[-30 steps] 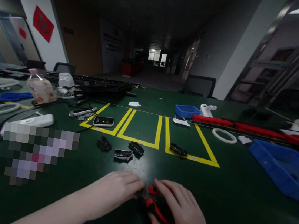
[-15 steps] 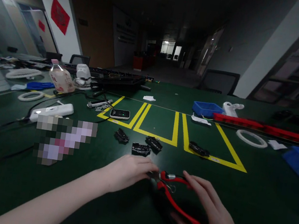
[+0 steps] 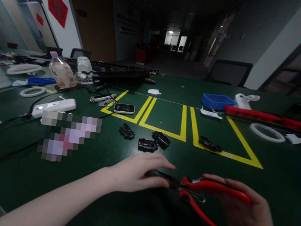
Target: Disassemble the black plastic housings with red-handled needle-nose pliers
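Observation:
Red-handled pliers [image 3: 184, 188] hang over the green table, their handles spread with a wire spring between them. My right hand [image 3: 250, 218] is wrapped round the handles. At the jaw end is my left hand [image 3: 141, 172], its thumb and fingers apart on either side of the dark jaws. Whether its fingers touch the jaws, or hold something small there, is hidden. Beyond my left hand lie black parts: one [image 3: 148, 145] nearest, one [image 3: 161, 139] touching or close behind it, and one [image 3: 127, 130] to the left. Another black part [image 3: 209, 144] rests by the right yellow tape outline.
A white-edged device [image 3: 124, 108] sits in the left tape outline [image 3: 139, 114]. Further left are a power strip [image 3: 55, 108] with cables and a bottle [image 3: 63, 73]. A blue tray [image 3: 217, 101], red strips [image 3: 252, 115] and a white ring [image 3: 267, 132] are at the right.
The pliers and my right hand have moved right and nearer the camera. My left fingers have spread from their pinch at the jaws. The view has shifted slightly.

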Demonstrator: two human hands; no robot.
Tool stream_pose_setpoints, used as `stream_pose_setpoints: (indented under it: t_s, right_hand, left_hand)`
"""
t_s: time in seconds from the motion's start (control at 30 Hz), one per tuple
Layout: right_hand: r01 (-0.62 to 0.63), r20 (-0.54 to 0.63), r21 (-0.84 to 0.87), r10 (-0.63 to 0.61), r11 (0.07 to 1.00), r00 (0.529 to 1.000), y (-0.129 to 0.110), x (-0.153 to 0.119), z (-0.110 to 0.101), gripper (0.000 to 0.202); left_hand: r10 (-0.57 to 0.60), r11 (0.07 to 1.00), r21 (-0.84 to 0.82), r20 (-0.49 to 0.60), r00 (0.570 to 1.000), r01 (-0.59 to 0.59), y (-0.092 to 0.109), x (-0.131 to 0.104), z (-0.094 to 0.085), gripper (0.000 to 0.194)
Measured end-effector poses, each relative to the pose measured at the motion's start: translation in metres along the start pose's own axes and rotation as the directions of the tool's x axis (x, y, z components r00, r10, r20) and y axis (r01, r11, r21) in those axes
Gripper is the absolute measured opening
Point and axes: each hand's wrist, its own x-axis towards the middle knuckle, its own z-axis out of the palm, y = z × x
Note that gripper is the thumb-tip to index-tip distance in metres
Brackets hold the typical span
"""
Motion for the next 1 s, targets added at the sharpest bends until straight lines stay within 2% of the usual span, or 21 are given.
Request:
stream_pose_setpoints:
  t_s: [0.07,0.13,0.2,0.3,0.4,0.47,0.53,0.63,0.73,0.87,1.0]
  right_hand:
    - [-0.011,-0.041,0.016,0.012,1.0,0.999,-0.005,-0.001,0.0,0.072]
    - [-0.009,-0.059,0.026,0.01,1.0,0.998,-0.01,-0.003,0.0,0.074]
    - [-0.009,-0.051,0.017,0.01,1.0,0.999,-0.013,-0.006,0.0,0.083]
    - [-0.029,-0.014,-0.035,0.029,0.999,0.999,-0.013,-0.009,0.0,0.093]
    - [-0.044,0.018,-0.044,0.044,0.998,0.999,-0.014,-0.008,0.001,0.073]
    - [-0.063,0.023,-0.014,0.063,0.998,0.998,-0.016,-0.006,0.001,0.056]
    - [-0.083,0.03,0.023,0.082,0.996,0.996,-0.017,-0.003,0.0,0.052]
    - [-0.091,0.076,0.032,0.088,0.995,0.993,-0.014,-0.001,-0.001,0.062]
    - [-0.091,0.124,-0.019,0.092,0.996,0.988,-0.009,-0.001,-0.002,0.075]
    - [-0.126,0.107,-0.065,0.132,0.99,0.985,-0.012,0.001,-0.002,0.076]
    - [-0.216,-0.014,-0.028,0.215,0.976,0.976,-0.022,0.003,0.004,0.094]
  left_hand:
    - [-0.063,0.991,0.105,-0.14,0.988,0.078,-0.008,0.0,-0.006,0.036]
    - [-0.127,0.945,0.257,-0.275,0.953,0.2,-0.021,0.0,-0.01,0.042]
    - [-0.175,0.871,0.399,-0.292,0.94,0.286,-0.035,0.001,-0.013,0.05]
    - [-0.196,0.855,0.428,-0.259,0.946,0.294,-0.048,0.001,-0.014,0.039]
    - [-0.204,0.861,0.421,-0.23,0.952,0.286,-0.05,0.001,-0.014,0.027]
    - [-0.216,0.871,0.397,-0.217,0.952,0.288,-0.047,0.0,-0.012,0.027]
    - [-0.237,0.9,0.322,-0.206,0.949,0.295,-0.041,-0.001,-0.009,0.031]
    - [-0.275,0.951,0.089,-0.202,0.94,0.297,-0.03,-0.004,-0.001,0.035]
    - [-0.319,0.946,-0.104,-0.136,0.938,0.307,-0.022,-0.007,0.006,0.036]
    - [-0.331,0.937,-0.126,-0.016,0.944,0.326,-0.019,-0.008,0.006,0.034]
    - [-0.321,0.939,-0.125,0.023,0.947,0.321,-0.013,-0.007,0.001,0.033]
